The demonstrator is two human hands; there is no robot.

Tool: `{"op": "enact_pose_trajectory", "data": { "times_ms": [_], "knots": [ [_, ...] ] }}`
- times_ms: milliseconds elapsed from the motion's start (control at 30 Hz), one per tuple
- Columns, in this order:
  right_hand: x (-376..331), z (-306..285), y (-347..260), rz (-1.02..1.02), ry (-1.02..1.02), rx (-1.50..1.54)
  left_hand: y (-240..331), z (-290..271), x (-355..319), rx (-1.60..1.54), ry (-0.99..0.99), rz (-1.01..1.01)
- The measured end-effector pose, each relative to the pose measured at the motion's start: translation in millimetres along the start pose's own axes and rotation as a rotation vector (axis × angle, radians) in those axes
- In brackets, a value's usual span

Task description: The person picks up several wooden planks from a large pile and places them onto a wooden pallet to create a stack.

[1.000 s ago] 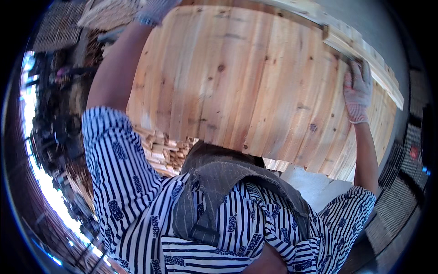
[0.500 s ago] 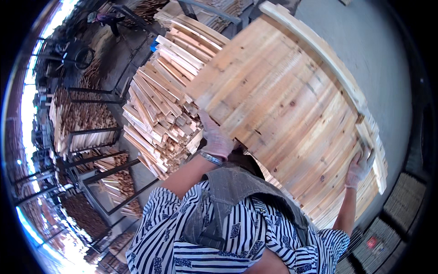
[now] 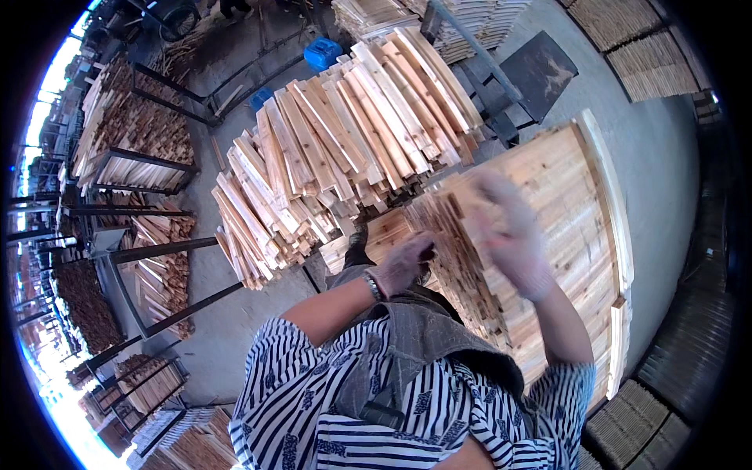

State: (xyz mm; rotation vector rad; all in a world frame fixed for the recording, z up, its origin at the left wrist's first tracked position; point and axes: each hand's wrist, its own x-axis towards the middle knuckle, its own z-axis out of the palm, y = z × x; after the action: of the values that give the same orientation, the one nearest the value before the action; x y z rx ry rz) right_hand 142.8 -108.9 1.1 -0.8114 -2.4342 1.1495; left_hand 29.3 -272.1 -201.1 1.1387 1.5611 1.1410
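Note:
A wide panel of joined wooden boards point(image 3: 560, 211) lies on top of a stack of panels, whose rough layered edges point(image 3: 454, 262) face me. My left hand point(image 3: 401, 265), in a pale work glove, is near those edges with its fingers curled in; I see nothing held in it. My right hand point(image 3: 511, 235), also gloved, is over the panel and smeared by motion. Whether it touches the panel I cannot tell. A long pale wooden strip point(image 3: 607, 196) runs along the panel's far right edge.
Left of the panels stands a big pile of loose wooden slats point(image 3: 337, 133), with a blue container point(image 3: 322, 54) behind it. Metal-framed racks of wood point(image 3: 145, 168) stand farther left. A dark flat plate point(image 3: 539, 74) is beyond the panel. Stacked slatted bundles point(image 3: 630, 415) are at lower right.
Both hands have let go of the panel, which was held raised and now lies flat on the stack. My right hand has moved inward over it. The view has turned.

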Motion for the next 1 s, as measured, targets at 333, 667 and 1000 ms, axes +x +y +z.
{"op": "enact_pose_trajectory", "data": {
  "times_ms": [333,667,1000],
  "knots": [
    [77,388,152,0.607,-0.648,0.104,-330,-216,-2,-0.501,0.737,-0.458],
    [215,410,203,0.671,-0.48,-0.34,-334,-285,155,0.49,0.6,-1.228],
    [278,476,262,0.562,-0.308,-0.569,-415,-329,113,0.456,0.255,-0.972]
  ]
}}
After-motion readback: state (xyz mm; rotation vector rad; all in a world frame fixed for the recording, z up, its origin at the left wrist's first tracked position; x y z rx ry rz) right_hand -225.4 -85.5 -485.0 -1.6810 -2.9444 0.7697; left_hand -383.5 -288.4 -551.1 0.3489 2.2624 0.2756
